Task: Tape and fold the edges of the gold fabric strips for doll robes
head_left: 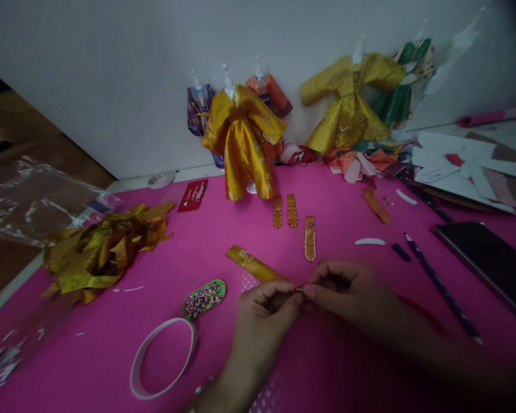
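A strip of gold patterned fabric (254,265) slants down to the fingertips of my left hand (264,318), which is closed on it. Meeting those fingertips, my right hand (346,289) pinches at a small whitish piece, too small to make out. Left of my left hand lies a green oval dish (223,285) full of tiny mixed beads. Beyond the hands are a gold strip with a white beaded edge (310,238) and two narrower gold strips with dotted edges, one of them the middle strip (292,210).
Doll-sized robes, including a gold robe (245,140), stand along the back wall. Crumpled gold scraps (107,246) lie left. A white tape ring (138,367) is at front left. On the right are a pencil (441,287), a phone (490,258) and paper cutouts (451,152).
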